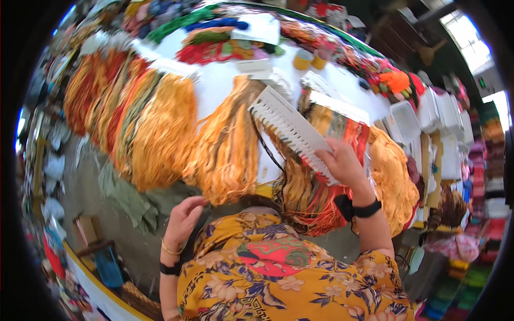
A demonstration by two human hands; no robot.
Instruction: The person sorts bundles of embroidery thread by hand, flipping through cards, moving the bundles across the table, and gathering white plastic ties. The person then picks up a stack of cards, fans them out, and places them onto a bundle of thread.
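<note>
A long white notched card (292,134) is held at its lower right end by my right hand (342,163), thumb on top. It slants over the table, partly covering hanging thread skeins and one dark strand. Below the table's near edge, my left hand (184,219) has loosely bent fingers, apart from one another, with nothing visible in them. Its fingertips are close to the lower ends of an orange-and-brown thread bundle (230,144). Red, orange and tan threads (316,206) hang beneath my right hand. A pale orange thread bundle (391,176) lies to their right.
More yellow, red and green skeins (160,128) drape over the near edge at left. Further back on the white table (214,101) lie coloured yarn piles and yellow tubs (303,60). White trays (407,120) stand at right. Green cloth (128,195) and a blue stool (108,266) are lower left.
</note>
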